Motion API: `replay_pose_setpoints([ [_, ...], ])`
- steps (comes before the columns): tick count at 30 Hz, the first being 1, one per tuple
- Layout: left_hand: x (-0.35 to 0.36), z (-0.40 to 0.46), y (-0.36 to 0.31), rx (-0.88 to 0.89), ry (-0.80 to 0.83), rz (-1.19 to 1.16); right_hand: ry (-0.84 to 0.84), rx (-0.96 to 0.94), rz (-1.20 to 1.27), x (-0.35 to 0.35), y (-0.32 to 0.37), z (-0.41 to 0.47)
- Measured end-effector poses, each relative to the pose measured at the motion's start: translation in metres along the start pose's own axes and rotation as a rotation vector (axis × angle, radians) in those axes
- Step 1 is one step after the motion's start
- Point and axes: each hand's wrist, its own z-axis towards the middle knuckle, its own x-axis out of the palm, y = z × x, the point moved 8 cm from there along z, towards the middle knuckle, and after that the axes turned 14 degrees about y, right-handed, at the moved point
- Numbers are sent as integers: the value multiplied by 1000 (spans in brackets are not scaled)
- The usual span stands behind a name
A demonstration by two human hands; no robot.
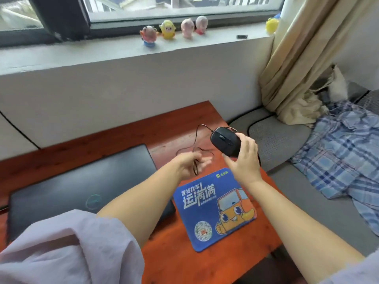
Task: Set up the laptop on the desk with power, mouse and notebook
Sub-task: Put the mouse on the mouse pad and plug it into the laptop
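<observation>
A closed dark laptop (82,185) lies on the left of the red-brown wooden desk (170,128). To its right lies a blue mouse pad (213,208) printed with a cartoon truck. My right hand (244,158) holds a black wired mouse (225,141) in the air above the pad's far edge. The mouse's thin black cable (194,140) loops left and down into my left hand (190,165), which is blurred and has the cable running through its loosely curled fingers. No notebook or power lead is in view.
A white wall and window sill (102,56) with several small toy figures (168,29) rise behind the desk. To the right is a grey cushioned seat (276,138) with a plaid blue cloth (344,152) and a beige curtain (291,68).
</observation>
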Motion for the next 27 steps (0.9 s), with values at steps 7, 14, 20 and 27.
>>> replay_pose_setpoints([
  [7, -15, 10, -96, 583, -439, 689, 257, 154, 109, 50, -42, -24],
  [14, -28, 47, -72, 402, -455, 1407, 526, 236, -135, 93, -60, -72],
  [20, -44, 70, -50, 122, -392, 1756, 572, 297, -271, 104, -55, -93],
  [27, -40, 43, -50, -99, -169, 1887, 408, 307, 337, 57, -59, -32],
])
